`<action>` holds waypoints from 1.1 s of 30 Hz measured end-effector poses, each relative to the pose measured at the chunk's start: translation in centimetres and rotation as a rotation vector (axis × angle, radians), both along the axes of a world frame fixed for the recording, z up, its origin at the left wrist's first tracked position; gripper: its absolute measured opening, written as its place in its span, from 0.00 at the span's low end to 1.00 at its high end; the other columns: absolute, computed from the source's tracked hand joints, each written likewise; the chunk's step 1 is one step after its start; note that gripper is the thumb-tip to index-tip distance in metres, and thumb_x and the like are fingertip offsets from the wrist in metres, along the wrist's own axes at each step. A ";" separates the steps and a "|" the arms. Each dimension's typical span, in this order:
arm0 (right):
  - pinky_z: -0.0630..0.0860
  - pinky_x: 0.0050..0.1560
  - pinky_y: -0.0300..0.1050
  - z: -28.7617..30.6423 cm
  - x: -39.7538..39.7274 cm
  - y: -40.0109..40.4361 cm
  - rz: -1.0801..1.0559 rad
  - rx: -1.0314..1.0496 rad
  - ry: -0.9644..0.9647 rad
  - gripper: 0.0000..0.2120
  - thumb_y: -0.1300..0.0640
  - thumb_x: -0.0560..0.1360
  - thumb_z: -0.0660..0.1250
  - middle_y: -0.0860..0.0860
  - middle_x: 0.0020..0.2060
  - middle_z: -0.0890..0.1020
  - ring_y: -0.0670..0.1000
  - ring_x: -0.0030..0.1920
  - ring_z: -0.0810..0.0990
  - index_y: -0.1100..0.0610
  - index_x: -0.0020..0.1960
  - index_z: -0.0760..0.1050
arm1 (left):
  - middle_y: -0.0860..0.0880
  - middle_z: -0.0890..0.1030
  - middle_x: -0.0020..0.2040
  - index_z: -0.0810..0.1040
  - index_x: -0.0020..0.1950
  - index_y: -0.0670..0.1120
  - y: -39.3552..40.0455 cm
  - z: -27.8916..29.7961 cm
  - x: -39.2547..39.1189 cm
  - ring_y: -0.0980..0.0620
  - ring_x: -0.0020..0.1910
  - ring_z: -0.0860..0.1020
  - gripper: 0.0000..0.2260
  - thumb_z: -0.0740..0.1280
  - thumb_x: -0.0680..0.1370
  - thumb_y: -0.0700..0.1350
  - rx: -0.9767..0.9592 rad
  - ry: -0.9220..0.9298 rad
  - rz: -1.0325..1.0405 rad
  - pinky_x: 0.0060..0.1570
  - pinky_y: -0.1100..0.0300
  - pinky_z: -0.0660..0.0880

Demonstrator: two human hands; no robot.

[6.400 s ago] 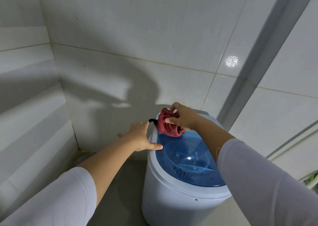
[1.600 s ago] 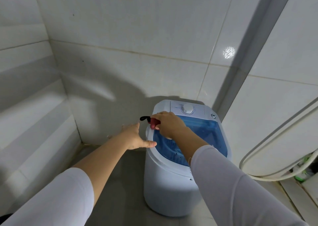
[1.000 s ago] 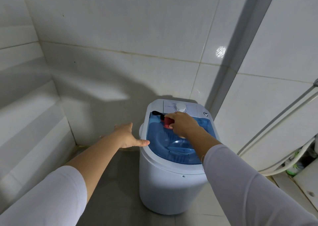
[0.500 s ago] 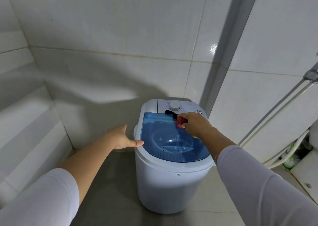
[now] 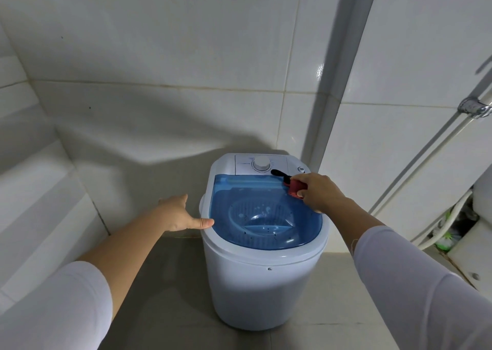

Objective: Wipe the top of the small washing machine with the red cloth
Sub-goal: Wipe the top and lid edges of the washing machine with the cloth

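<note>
While the left hand (image 5: 178,213) rests open-fingered at the washer's (image 5: 263,283) nine o'clock rim, the right hand (image 5: 316,192) grips the cloth (image 5: 296,187) at the lid's (image 5: 266,216) one o'clock

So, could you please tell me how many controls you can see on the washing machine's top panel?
2: a large round dial at the panel's middle, and a small round button near its right end, behind the right hand.
</note>
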State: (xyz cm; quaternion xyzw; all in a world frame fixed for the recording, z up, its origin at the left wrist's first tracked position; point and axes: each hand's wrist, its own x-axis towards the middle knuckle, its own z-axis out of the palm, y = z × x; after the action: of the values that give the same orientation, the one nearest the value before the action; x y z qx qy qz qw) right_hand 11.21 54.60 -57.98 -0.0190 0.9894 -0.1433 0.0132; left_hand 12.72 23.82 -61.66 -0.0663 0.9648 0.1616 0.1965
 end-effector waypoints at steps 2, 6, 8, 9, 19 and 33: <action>0.70 0.59 0.49 0.0 0.1 0.1 -0.007 -0.016 -0.001 0.20 0.58 0.77 0.62 0.57 0.63 0.75 0.59 0.60 0.74 0.49 0.68 0.68 | 0.46 0.52 0.79 0.47 0.79 0.46 -0.1 0.0 0.0 0.43 0.78 0.52 0.57 0.68 0.61 0.73 0.003 0.001 0.002 0.75 0.45 0.57; 0.70 0.60 0.50 -0.1 0.2 0.6 -0.030 -0.076 0.011 0.20 0.59 0.77 0.62 0.57 0.63 0.75 0.59 0.60 0.73 0.50 0.68 0.69 | 0.46 0.52 0.79 0.47 0.79 0.47 -0.1 0.1 -0.1 0.44 0.78 0.53 0.57 0.68 0.61 0.73 -0.006 0.003 0.005 0.75 0.46 0.56; 0.70 0.60 0.51 -0.2 0.3 0.9 -0.050 -0.105 0.025 0.20 0.60 0.77 0.62 0.57 0.63 0.76 0.58 0.60 0.73 0.50 0.67 0.69 | 0.46 0.52 0.79 0.47 0.79 0.47 -0.1 0.1 0.0 0.43 0.78 0.53 0.59 0.67 0.59 0.74 -0.005 -0.008 0.006 0.75 0.46 0.57; 0.70 0.60 0.50 -0.3 0.3 1.1 -0.061 -0.118 0.031 0.20 0.61 0.77 0.62 0.57 0.63 0.76 0.58 0.60 0.73 0.50 0.67 0.69 | 0.46 0.52 0.79 0.47 0.79 0.47 -0.1 0.0 -0.1 0.43 0.78 0.53 0.59 0.67 0.58 0.75 -0.005 -0.010 0.008 0.75 0.46 0.57; 0.70 0.54 0.47 0.2 0.6 2.0 -0.173 -0.213 0.058 0.17 0.62 0.77 0.61 0.58 0.60 0.77 0.59 0.58 0.74 0.52 0.65 0.71 | 0.46 0.53 0.79 0.48 0.79 0.46 0.2 0.3 0.3 0.43 0.78 0.53 0.58 0.68 0.59 0.74 -0.019 0.031 0.002 0.74 0.44 0.58; 0.68 0.62 0.48 3.0 1.1 -12.0 0.332 -0.185 0.098 0.22 0.61 0.76 0.63 0.56 0.64 0.73 0.57 0.63 0.71 0.52 0.69 0.67 | 0.47 0.50 0.80 0.44 0.79 0.49 1.3 -0.1 2.6 0.45 0.78 0.52 0.54 0.72 0.65 0.66 0.273 0.002 0.078 0.75 0.50 0.56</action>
State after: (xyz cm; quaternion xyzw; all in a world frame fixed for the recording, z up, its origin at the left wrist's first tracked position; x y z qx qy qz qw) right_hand 12.31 42.56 -55.02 -0.1900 0.9547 -0.2285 -0.0133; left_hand 15.35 25.14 -61.75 -0.0763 0.9308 0.2988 0.1962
